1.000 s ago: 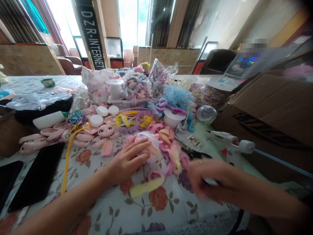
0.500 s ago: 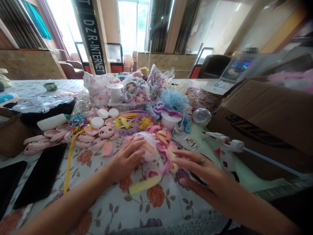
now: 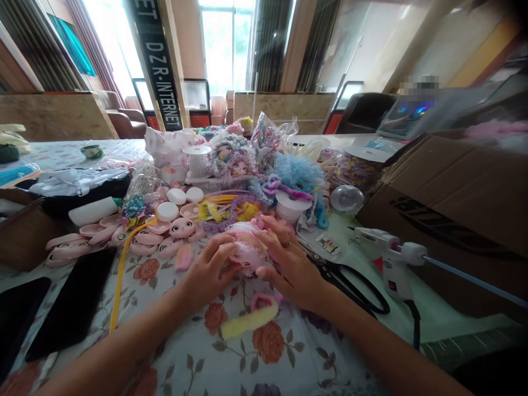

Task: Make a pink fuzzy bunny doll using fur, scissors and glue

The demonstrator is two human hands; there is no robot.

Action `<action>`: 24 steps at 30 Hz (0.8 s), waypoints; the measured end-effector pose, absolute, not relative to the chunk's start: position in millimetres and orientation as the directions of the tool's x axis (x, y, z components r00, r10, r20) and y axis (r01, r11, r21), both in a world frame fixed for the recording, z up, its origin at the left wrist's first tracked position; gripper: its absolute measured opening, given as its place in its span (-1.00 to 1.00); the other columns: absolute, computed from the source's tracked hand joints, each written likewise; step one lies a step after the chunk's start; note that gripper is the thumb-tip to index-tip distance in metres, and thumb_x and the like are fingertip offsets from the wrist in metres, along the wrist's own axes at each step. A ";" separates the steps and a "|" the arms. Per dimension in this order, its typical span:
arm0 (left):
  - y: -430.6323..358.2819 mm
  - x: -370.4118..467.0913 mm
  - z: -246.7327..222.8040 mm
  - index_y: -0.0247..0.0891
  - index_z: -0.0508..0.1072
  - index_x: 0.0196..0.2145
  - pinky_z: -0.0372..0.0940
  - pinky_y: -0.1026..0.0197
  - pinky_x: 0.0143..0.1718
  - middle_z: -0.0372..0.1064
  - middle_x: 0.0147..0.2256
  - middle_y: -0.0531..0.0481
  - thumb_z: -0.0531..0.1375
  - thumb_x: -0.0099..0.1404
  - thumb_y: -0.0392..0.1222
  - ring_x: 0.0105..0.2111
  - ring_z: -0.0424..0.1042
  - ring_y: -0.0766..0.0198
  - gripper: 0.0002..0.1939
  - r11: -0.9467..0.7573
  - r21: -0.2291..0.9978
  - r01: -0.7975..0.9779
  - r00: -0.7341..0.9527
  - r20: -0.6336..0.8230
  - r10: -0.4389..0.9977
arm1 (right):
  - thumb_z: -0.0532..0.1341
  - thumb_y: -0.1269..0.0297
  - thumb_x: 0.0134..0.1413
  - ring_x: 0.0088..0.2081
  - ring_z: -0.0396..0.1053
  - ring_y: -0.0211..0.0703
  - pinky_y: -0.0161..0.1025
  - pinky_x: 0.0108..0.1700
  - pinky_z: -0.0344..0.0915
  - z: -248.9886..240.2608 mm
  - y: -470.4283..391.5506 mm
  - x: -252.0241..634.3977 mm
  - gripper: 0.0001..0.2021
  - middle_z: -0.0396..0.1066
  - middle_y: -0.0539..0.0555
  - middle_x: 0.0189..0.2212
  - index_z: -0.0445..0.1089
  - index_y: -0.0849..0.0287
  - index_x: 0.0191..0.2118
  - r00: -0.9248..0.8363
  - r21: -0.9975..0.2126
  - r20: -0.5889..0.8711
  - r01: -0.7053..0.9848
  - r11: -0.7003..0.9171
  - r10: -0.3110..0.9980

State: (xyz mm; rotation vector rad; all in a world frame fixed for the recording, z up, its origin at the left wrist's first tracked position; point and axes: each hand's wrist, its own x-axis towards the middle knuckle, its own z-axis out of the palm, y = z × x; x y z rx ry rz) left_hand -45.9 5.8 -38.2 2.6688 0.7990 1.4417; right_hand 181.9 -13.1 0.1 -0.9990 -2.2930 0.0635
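Observation:
A pink, fluffy doll head (image 3: 246, 252) with white trim on top sits between my hands over the flowered cloth. My left hand (image 3: 216, 267) curls its fingers round the left side of the head. On the right side, my right hand (image 3: 286, 264), with a ring on one finger, presses its fingers against it. A yellow fuzzy strip (image 3: 250, 320) lies on the cloth nearer to me, beside a pink loop (image 3: 264, 301).
Black scissors (image 3: 355, 283) and a white glue gun (image 3: 390, 258) lie to the right, before a cardboard box (image 3: 449, 220). Doll faces (image 3: 182, 228), white spools (image 3: 292, 206) and blue fluff (image 3: 299, 173) crowd the back. A black phone (image 3: 72, 302) lies left.
My right hand has moved left and inward onto the doll head. The head has turned so that part of its face shows. The scissors are now more visible.

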 end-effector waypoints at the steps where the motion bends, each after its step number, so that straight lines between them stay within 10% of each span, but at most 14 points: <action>1: 5.8 -45.8 -38.7 -0.19 0.18 0.09 0.30 0.06 0.09 0.26 0.00 -0.19 0.21 0.26 -0.32 0.09 0.30 0.12 -0.54 -0.858 0.247 0.450 0.437 0.777 0.453 | 0.09 -0.03 0.22 0.35 -0.14 0.17 0.23 0.29 -0.03 0.5 -12.8 180.9 -0.39 -0.06 0.32 0.32 0.05 0.13 0.29 -0.502 -0.306 0.528 0.639 0.705 0.685; 8: 1.4 -44.5 -33.8 -0.14 0.25 0.05 0.33 0.09 -0.03 0.23 -0.11 -0.09 0.26 0.22 -0.19 -0.07 0.32 0.15 -0.54 -0.695 0.354 0.626 0.294 0.718 0.631 | 0.34 0.17 -0.02 0.16 0.25 0.06 0.09 0.20 0.21 -10.4 2.3 175.6 -0.32 0.17 0.23 0.18 0.06 0.07 0.19 -0.305 -0.702 0.423 0.486 0.521 0.853; 24: -7.3 -40.7 -28.9 -0.20 0.35 -0.16 0.34 0.24 -0.27 0.33 -0.25 0.01 0.35 0.09 -0.02 -0.27 0.37 0.26 -0.58 -0.432 0.756 0.492 0.013 0.490 0.872 | 0.38 0.21 -0.11 0.11 0.29 0.01 -0.03 0.12 0.27 -15.6 5.5 154.7 -0.36 0.26 0.17 0.13 0.18 0.06 0.12 -0.188 -0.861 0.398 0.261 0.436 0.898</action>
